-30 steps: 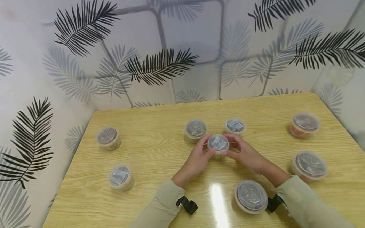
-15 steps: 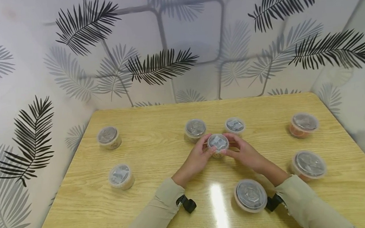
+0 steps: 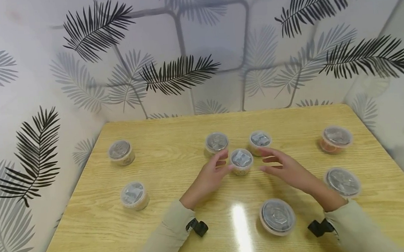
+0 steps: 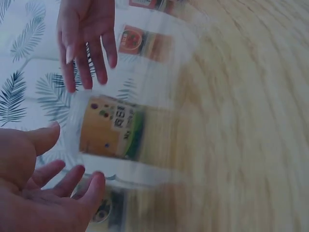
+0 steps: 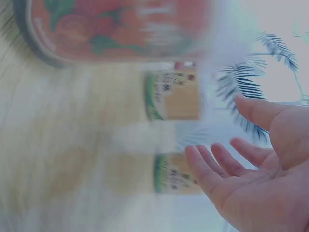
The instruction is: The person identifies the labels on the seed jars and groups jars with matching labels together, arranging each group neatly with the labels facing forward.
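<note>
A small lidded plastic tub [image 3: 241, 162] stands upright mid-table, a silvery packet showing under its clear lid. In the left wrist view, the tub's label [image 4: 108, 128] is tan with a green edge. My left hand [image 3: 210, 175] is at its left side, fingers parted and thumb tip right by the tub's wall. To the right, my right hand [image 3: 289, 170] has drawn away from it, fingers spread and holding nothing. Behind are two similar tubs, one back left [image 3: 217, 141] and one back right [image 3: 260, 138], the latter partly overlapped by my right fingertips.
Two small tubs stand at left, one farther [image 3: 120, 151] and one nearer [image 3: 134, 195]. At right are two reddish tubs, a far one [image 3: 336, 138] and a near one [image 3: 342, 181]. A wide tub [image 3: 277, 217] sits in front, near my right wrist. A leaf-patterned wall [image 3: 214, 40] borders the wooden table [image 3: 168, 143].
Both hands held the small tub earlier and have now let it go. The right hand has moved right, the left slightly left; the tub stays in place.
</note>
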`<act>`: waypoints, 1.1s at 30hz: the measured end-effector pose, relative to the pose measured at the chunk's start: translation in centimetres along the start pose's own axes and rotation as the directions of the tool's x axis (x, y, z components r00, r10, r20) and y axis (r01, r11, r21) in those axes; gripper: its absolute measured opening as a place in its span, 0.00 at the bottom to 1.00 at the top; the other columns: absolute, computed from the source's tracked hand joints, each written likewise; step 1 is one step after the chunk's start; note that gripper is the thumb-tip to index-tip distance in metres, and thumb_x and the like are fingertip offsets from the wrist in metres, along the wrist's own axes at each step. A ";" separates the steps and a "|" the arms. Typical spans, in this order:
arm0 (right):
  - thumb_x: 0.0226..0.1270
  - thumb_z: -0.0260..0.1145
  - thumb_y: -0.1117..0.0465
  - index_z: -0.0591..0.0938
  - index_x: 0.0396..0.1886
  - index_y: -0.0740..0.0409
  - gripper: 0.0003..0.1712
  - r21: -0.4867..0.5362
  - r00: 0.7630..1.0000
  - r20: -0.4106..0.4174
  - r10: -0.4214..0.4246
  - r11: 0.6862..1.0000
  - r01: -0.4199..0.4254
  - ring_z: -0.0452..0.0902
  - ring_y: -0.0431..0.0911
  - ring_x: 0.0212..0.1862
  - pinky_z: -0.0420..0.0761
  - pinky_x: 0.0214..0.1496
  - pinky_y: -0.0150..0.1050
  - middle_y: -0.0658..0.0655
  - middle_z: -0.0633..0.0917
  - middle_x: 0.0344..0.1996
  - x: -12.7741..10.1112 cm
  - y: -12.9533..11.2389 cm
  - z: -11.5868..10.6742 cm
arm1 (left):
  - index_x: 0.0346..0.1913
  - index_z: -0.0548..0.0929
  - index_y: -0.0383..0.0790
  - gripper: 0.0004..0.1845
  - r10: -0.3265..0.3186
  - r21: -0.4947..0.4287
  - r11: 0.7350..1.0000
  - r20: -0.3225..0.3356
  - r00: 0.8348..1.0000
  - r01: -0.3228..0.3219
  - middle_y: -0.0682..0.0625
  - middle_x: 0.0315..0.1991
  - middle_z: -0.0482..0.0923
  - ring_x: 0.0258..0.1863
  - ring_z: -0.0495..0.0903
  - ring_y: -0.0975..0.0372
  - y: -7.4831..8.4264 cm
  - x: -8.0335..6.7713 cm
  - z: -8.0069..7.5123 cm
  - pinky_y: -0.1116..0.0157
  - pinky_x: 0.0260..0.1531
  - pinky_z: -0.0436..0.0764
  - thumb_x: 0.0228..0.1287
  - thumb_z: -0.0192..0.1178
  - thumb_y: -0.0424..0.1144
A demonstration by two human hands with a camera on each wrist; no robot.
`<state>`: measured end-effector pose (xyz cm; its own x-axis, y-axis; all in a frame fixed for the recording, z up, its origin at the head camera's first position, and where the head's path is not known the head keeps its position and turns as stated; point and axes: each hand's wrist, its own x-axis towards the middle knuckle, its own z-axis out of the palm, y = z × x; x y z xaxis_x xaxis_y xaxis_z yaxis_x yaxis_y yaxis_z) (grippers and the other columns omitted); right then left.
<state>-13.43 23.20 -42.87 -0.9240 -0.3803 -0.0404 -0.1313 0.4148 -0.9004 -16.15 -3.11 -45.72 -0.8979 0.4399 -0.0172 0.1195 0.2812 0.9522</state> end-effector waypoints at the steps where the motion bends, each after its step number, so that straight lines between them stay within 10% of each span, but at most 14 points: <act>1: 0.67 0.60 0.51 0.62 0.69 0.55 0.34 -0.019 1.000 0.003 -0.001 1.000 0.001 0.63 0.58 0.62 0.73 0.55 0.52 0.63 0.65 0.64 -0.4 -0.2 -0.4 | 0.69 0.60 0.47 0.31 0.010 0.004 1.000 0.002 1.000 -0.010 0.47 0.66 0.62 0.62 0.64 0.53 0.1 -0.2 -0.4 0.57 0.59 0.67 0.67 0.54 0.51; 13: 0.70 0.57 0.60 0.67 0.63 0.64 0.25 -0.179 0.990 0.004 -0.138 0.974 0.137 0.70 0.55 0.56 0.75 0.50 0.28 0.61 0.73 0.58 -2.1 -5.5 -4.1 | 0.65 0.64 0.42 0.24 0.150 0.026 0.989 -0.218 0.964 -0.148 0.47 0.61 0.66 0.57 0.69 0.55 2.5 -1.7 -5.8 0.60 0.55 0.72 0.69 0.53 0.41; 33: 0.69 0.58 0.55 0.66 0.65 0.64 0.29 -0.339 0.982 0.174 -0.078 0.931 0.134 0.68 0.56 0.58 0.71 0.58 0.50 0.64 0.70 0.60 9.6 -6.4 -0.1 | 0.67 0.61 0.37 0.27 -0.032 0.008 0.999 -0.218 0.975 0.034 0.42 0.65 0.61 0.58 0.67 0.52 -0.3 2.1 -5.3 0.57 0.54 0.73 0.70 0.51 0.45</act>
<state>-21.55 16.99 -37.46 -0.8341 -0.5498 -0.0448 -0.3681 0.6153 -0.6971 -20.30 -6.80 -44.46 -0.9720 0.2343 0.0195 0.0920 0.3027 0.9486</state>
